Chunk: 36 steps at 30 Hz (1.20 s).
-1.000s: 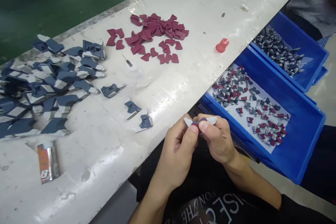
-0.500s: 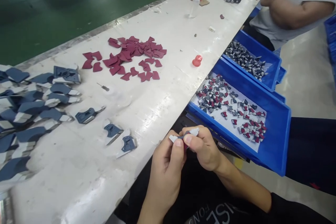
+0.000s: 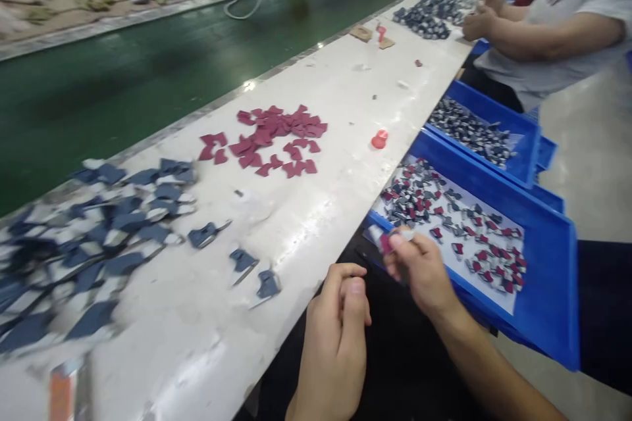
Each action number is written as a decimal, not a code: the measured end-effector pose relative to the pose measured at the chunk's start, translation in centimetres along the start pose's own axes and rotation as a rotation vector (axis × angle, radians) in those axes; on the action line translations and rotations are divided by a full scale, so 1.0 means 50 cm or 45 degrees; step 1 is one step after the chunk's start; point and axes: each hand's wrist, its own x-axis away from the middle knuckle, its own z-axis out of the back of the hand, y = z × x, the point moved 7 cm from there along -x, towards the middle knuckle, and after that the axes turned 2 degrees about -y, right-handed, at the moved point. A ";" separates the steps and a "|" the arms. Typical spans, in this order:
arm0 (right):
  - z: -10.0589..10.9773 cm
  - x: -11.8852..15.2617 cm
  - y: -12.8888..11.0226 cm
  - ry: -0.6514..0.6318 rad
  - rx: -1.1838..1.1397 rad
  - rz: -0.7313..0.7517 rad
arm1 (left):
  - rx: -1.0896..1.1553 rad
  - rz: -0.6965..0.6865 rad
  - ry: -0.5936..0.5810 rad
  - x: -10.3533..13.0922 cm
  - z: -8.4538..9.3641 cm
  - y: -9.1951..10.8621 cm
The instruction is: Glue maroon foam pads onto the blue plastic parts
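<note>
My right hand (image 3: 419,270) pinches a small maroon-and-white moulded piece (image 3: 384,241) between thumb and fingers, beside the near edge of a blue bin (image 3: 553,289). The piece is blurred by motion. Lower and to the left, my left hand (image 3: 338,335) is by the table edge, fingers curled in and thumb close to them, with no piece showing in it. Closest to it on the white table (image 3: 197,342) are two dark blue-and-white pieces (image 3: 268,283), and a similar blue piece (image 3: 202,235) with a thin stem lies farther left.
Loose maroon pieces (image 3: 271,135) lie mid-table, with a heap of blue-and-white pieces (image 3: 123,210) at left. A red cap (image 3: 380,139) sits near the edge. Finished-looking maroon, blue and white pieces fill part of the bin. A co-worker's arm (image 3: 553,33) is at upper right.
My hands have come apart. My right hand has moved right to the bin's edge with the piece, and the left has let go of it. The view has tilted up and left.
</note>
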 end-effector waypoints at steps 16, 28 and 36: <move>0.118 -0.102 -0.039 0.505 0.009 0.146 | -1.215 -0.347 0.982 0.085 0.198 -0.019; -0.259 -0.271 -0.127 -0.048 1.393 0.504 | -1.194 -0.407 0.877 0.047 0.156 -0.013; -0.237 -0.271 -0.121 -0.257 1.239 0.386 | -1.129 -0.342 0.833 0.017 0.130 -0.012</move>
